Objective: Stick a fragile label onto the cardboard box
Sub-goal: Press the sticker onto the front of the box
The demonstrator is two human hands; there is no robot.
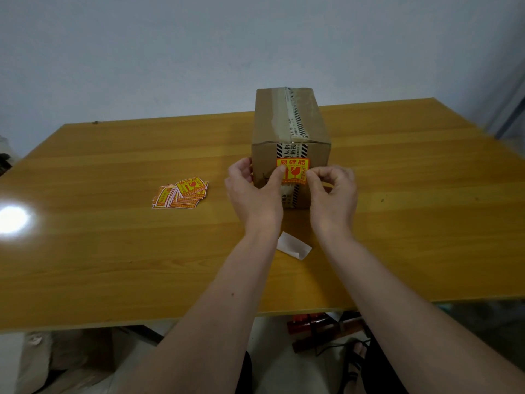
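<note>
A taped cardboard box (287, 120) stands on the wooden table (113, 251), a little right of centre. A red and yellow fragile label (294, 166) lies against its near face, over the striped tape. My left hand (252, 194) presses its thumb on the label's left part, and its fingers rest at the box's left edge. My right hand (332, 194) has curled fingers, and its thumb and forefinger pinch the label's right edge. The lower part of the label is hidden behind my fingers.
A loose pile of several fragile labels (181, 194) lies on the table to the left of the box. A white backing paper (294, 245) lies between my forearms. A bright light glare sits at the table's left. Bags and clutter are on the floor below the table's near edge.
</note>
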